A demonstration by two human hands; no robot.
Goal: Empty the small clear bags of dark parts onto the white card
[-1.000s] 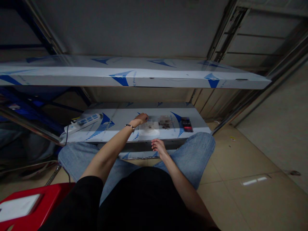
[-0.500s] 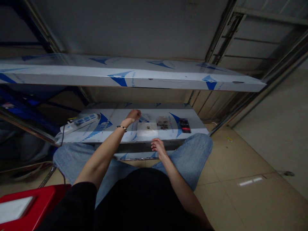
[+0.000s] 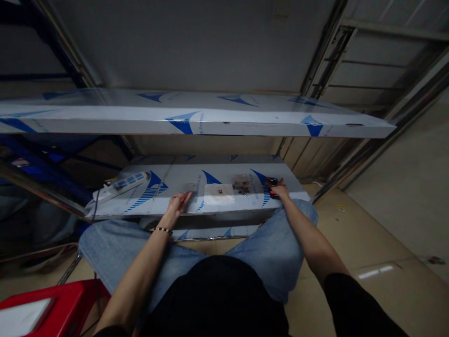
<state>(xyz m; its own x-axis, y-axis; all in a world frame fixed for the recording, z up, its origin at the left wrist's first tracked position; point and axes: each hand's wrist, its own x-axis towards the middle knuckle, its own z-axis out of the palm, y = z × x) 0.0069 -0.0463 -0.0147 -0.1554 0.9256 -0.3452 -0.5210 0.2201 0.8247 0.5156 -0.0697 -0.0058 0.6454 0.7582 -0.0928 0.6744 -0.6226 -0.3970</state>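
My left hand [image 3: 179,202] is low over the front part of the lower shelf, with its fingers drawn together. At its fingertips is a small clear plastic bag [image 3: 190,187], faint against the shelf. My right hand [image 3: 278,188] reaches to the right side, its fingers apart over a small black and red object [image 3: 271,180], partly covered by the hand. Between the hands lies a whitish square sheet or packet [image 3: 219,194] with small dark pieces on it. Right of that is a clear bag of small brown pieces [image 3: 241,185].
The film-covered lower shelf [image 3: 168,164] sits beneath an upper shelf [image 3: 224,114] that juts across in front of me. A white power strip [image 3: 121,186] with a cable lies at the left end. A red stool [image 3: 66,304] carrying a white box [image 3: 24,316] stands lower left.
My left hand has moved left and nearer to me, and the clear bag has shifted left with it. My right hand has gone from the shelf's front edge to the black and red object.
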